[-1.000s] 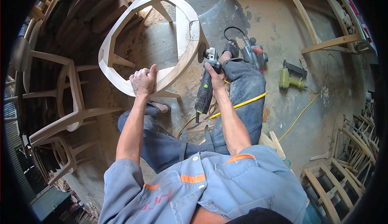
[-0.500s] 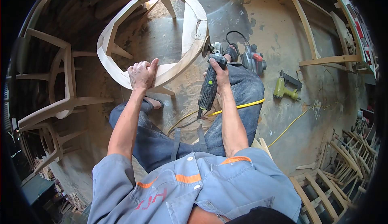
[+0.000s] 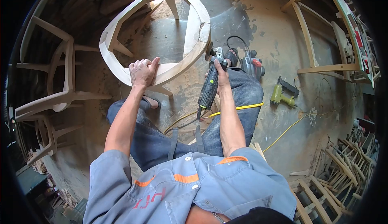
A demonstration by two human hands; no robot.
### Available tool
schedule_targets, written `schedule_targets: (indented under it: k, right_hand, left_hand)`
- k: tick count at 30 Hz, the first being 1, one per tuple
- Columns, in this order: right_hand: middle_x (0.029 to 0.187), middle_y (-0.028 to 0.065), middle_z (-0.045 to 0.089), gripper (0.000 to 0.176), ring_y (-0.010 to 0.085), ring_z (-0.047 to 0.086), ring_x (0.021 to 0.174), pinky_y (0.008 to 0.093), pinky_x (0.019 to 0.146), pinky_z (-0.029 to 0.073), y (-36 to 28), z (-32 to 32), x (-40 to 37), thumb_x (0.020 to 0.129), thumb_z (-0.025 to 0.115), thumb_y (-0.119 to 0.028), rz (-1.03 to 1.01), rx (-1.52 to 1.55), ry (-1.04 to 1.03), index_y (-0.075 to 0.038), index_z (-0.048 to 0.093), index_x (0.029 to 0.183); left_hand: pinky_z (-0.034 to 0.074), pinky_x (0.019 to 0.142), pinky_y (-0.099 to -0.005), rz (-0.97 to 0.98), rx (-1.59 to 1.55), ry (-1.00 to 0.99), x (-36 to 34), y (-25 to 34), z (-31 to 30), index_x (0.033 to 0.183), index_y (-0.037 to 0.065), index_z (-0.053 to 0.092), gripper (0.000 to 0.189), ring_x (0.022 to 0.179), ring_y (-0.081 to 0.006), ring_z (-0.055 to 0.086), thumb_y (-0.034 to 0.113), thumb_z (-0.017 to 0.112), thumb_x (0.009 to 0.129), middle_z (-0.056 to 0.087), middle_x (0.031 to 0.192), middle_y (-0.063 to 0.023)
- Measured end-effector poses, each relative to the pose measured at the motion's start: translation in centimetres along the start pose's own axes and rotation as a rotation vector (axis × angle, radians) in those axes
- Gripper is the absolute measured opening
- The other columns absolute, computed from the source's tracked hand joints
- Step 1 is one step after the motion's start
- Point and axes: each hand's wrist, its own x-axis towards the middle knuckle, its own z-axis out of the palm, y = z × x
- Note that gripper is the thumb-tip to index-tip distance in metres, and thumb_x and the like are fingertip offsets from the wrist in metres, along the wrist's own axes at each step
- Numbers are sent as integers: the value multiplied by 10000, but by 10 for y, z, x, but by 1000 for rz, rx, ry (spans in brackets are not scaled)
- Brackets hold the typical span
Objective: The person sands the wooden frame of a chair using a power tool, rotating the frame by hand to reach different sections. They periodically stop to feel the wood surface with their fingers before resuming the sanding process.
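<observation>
A pale wooden chair frame with a rounded top rail and splayed legs stands on the floor before me. My left hand is closed over its near edge, the thumb pointing away from me. In my right hand is a black angle grinder, gripped around the body near its silver head. The grinder's disc sits right at the outer right side of the rail. A crack or joint line shows in the wood a little above the disc. The grinder's cord drops between my legs.
On the floor to the right lie a green nail gun and another power tool with a red part. A yellow hose crosses the floor and my thigh. Wooden chair frames stand left; wood parts are piled lower right.
The view has shifted slightly. The grinder's disc has moved a little down along the rail's outer side. Both hands keep their holds.
</observation>
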Motion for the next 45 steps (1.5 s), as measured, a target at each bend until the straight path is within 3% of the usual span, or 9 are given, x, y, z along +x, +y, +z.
schedule_targets:
  k: [11, 14, 18, 19, 22, 26, 31, 37, 45]
  right_hand:
    - [722, 96, 661, 458, 208, 684, 564, 339, 499, 579, -6, 2, -12, 860, 855, -386, -183, -126, 17, -42, 623, 1055]
    - [749, 82, 688, 412, 168, 653, 529, 299, 486, 543, -52, 29, -54, 871, 847, -313, -377, -440, -49, -32, 640, 1090]
    - [963, 126, 721, 627, 217, 704, 818, 339, 763, 565, -105, 64, -108, 765, 910, -392, -572, -975, -84, 27, 625, 1134]
    - [1021, 138, 725, 700, 244, 714, 907, 357, 845, 566, -109, 69, -120, 730, 928, -423, -609, -1071, -85, 47, 619, 1147]
    - [1097, 236, 727, 805, 307, 728, 1023, 408, 909, 565, -89, 86, -136, 723, 910, -477, -563, -1313, -137, 51, 562, 1221]
    - [1059, 256, 739, 852, 390, 750, 969, 464, 876, 604, -59, 98, -142, 766, 865, -519, -519, -1720, -262, -8, 466, 1318]
    - [1035, 269, 732, 812, 433, 735, 972, 487, 849, 599, -59, 77, -132, 781, 859, -495, -608, -1728, -364, -37, 456, 1316]
    - [1107, 262, 731, 891, 396, 722, 1071, 453, 952, 564, -130, 52, -71, 734, 901, -481, -439, -1663, -237, -24, 478, 1371]
    - [1114, 186, 733, 851, 302, 709, 1068, 402, 985, 530, -223, 41, 93, 682, 927, -524, -655, -1455, -192, 3, 593, 1262]
  left_hand:
    - [396, 986, -457, -59, -42, -54, 0, -1, -4, 958, 102, 809, 690, 1072, -284, 660, 689, 449, 1004, 767, 1009, -116]
    - [355, 1090, -488, -27, -107, 178, 4, -20, 20, 1031, 102, 787, 647, 1164, -280, 614, 679, 499, 990, 743, 1096, -107]
    - [124, 1232, -642, -280, -23, 427, -1, -42, 32, 1347, 137, 656, 724, 1457, -311, 388, 725, 528, 943, 582, 1439, -88]
    - [80, 1225, -680, -427, -7, 326, -3, -52, 30, 1518, 125, 491, 873, 1554, -342, 211, 754, 538, 914, 412, 1597, -89]
    - [66, 1232, -679, -534, -148, 304, -9, -59, 33, 1617, 74, 285, 1098, 1582, -374, 106, 785, 602, 843, 258, 1670, -147]
    - [143, 1229, -664, -704, -328, 534, -14, -60, 36, 1637, 52, 197, 1282, 1579, -396, 107, 789, 729, 732, 179, 1671, -260]
    - [304, 1237, -468, -802, -423, 500, -11, -67, 37, 1591, -114, 148, 1371, 1538, -413, 268, 768, 758, 736, 223, 1643, -308]
    - [409, 1160, -490, -805, -389, 408, -13, -64, 25, 1566, -158, 170, 1286, 1410, -483, 439, 704, 740, 800, 339, 1545, -376]
    - [387, 1172, -480, -798, -321, 346, -13, -67, 21, 1559, -160, 210, 1212, 1395, -487, 442, 676, 710, 837, 389, 1498, -392]
